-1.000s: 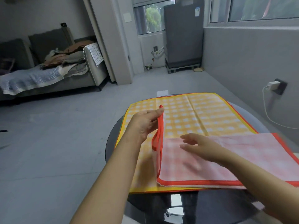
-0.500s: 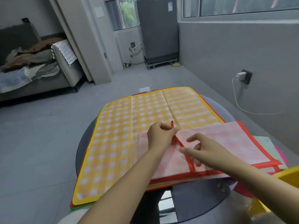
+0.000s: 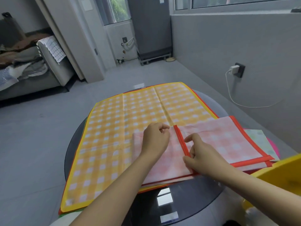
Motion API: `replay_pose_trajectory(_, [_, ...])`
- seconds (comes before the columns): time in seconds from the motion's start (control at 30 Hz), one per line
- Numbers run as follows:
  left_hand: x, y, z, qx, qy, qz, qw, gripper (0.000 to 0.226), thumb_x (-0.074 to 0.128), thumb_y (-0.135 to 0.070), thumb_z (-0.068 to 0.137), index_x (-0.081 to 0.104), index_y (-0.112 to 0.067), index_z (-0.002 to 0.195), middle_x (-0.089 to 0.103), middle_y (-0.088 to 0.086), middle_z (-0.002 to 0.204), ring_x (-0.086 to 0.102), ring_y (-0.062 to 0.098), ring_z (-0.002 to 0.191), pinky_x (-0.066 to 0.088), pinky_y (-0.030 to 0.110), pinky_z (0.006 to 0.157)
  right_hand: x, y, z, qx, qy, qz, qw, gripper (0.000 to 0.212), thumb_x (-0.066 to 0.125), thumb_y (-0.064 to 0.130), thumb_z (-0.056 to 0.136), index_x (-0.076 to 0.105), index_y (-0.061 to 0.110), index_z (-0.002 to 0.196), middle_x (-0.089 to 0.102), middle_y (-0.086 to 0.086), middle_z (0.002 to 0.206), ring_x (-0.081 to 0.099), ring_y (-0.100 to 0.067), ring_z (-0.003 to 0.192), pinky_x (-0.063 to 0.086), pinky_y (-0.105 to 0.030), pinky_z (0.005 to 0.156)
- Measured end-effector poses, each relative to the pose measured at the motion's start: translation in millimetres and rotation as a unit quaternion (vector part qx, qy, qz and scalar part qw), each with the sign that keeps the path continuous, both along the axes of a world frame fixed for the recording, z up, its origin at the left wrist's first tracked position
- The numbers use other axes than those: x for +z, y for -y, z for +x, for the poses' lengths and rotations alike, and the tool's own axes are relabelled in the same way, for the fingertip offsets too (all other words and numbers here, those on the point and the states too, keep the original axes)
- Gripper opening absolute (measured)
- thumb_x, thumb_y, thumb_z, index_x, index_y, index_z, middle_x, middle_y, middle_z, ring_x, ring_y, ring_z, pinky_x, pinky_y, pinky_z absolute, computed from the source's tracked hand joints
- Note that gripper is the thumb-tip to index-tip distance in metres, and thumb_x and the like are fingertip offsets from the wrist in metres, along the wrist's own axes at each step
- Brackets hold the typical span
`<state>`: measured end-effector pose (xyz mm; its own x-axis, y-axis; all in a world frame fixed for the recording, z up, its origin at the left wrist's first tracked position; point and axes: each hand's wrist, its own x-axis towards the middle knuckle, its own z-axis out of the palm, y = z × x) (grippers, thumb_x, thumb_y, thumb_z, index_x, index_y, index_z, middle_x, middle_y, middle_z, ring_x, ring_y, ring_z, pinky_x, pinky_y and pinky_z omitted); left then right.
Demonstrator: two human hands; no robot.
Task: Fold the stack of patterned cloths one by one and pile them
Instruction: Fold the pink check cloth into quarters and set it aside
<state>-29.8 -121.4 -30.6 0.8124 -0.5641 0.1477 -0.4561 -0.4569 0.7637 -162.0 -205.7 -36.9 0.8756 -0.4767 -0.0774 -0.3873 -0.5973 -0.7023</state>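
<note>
A pink checked cloth (image 3: 224, 139) with a red border lies folded on the near right part of a spread yellow checked cloth (image 3: 130, 121), which tops a stack of flat cloths. My left hand (image 3: 155, 141) rests on the pink cloth's turned-over flap, its curled fingers pinching the flap's far corner. My right hand (image 3: 200, 154) pinches the red border where the flap ends, with the index finger stretched along it. A folded pale green cloth (image 3: 259, 139) shows under the pink cloth's right side.
The cloths lie on a round dark glass table (image 3: 162, 209). A yellow object (image 3: 280, 173) juts in at the near right. On the floor beyond stand a sofa (image 3: 40, 66) at the left and a grey fridge (image 3: 149, 26). A charger (image 3: 234, 69) hangs on the right wall.
My left hand has carried the pink cloth's red-edged left side over to the right and laid it flat. My right hand has moved from the cloth's face to the red edge.
</note>
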Motion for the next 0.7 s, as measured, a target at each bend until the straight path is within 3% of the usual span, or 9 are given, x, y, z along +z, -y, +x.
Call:
replay_pose_trajectory(0.07, [-1.7,-8.9,4.8,-0.008,0.072,0.078,0.994,0.025,0.051,-0.017,0.09,0.071,-0.021,0.106,0.066,-0.004,0.116,0.055,0.014,0.111,0.035,0.028,0.099,-0.8,-0.3,-1.1,0.005,0.004,-0.001,1.0,0.041,0.057,0.013,0.081,0.034,0.024,0.112,0.057,-0.002,0.063,0.055,-0.017,0.058,0.041,-0.027,0.052])
replay_pose_trajectory(0.17, [-8.7,-18.8,9.6,-0.028,0.119,0.173,0.977,0.034,0.048,-0.024,0.092,0.063,-0.029,0.121,0.048,-0.004,0.143,0.034,0.012,0.135,0.013,0.029,0.105,-1.0,-0.9,-2.5,0.012,0.012,0.0,1.0,0.038,0.056,0.011,0.081,0.036,0.025,0.11,0.053,0.001,0.06,0.05,-0.013,0.053,0.037,-0.023,0.049])
replay_pose_trajectory(0.33, [-22.5,-25.5,9.0,-0.099,0.105,0.232,0.962,0.046,0.038,-0.034,0.097,0.038,-0.037,0.142,0.017,-0.005,0.158,0.004,0.01,0.147,-0.011,0.046,0.116,-2.7,-2.0,-2.8,0.022,0.015,-0.028,0.999,0.027,0.055,0.011,0.081,0.044,0.022,0.103,0.046,0.007,0.062,0.044,-0.009,0.054,0.032,-0.019,0.049])
replay_pose_trajectory(0.5, [-32.2,-27.6,8.7,-0.151,0.172,0.302,0.925,0.052,0.025,-0.054,0.097,0.012,-0.047,0.147,-0.002,-0.001,0.16,-0.009,0.016,0.147,-0.013,0.042,0.117,-7.0,-6.5,-4.9,0.036,0.031,-0.061,0.997,0.016,0.051,0.009,0.082,0.052,0.021,0.092,0.049,0.009,0.073,0.045,-0.004,0.064,0.034,-0.014,0.055])
replay_pose_trajectory(0.63, [-28.6,-28.1,8.3,-0.139,0.168,0.285,0.933,0.052,0.032,-0.056,0.095,0.022,-0.047,0.145,0.015,0.0,0.156,0.004,0.018,0.144,-0.009,0.041,0.117,-9.1,-3.9,-3.5,0.036,0.025,-0.087,0.995,0.019,0.048,0.009,0.085,0.052,0.022,0.099,0.047,0.015,0.083,0.045,0.0,0.071,0.035,-0.011,0.059])
replay_pose_trajectory(0.7, [-25.9,-29.8,5.8,-0.111,0.176,0.284,0.936,0.054,0.036,-0.059,0.092,0.027,-0.046,0.144,0.024,0.001,0.149,0.014,0.02,0.139,0.002,0.039,0.116,-7.2,2.2,-2.2,0.016,0.002,-0.127,0.992,0.025,0.047,0.011,0.086,0.051,0.024,0.106,0.046,0.017,0.084,0.045,-0.006,0.079,0.038,-0.02,0.065])
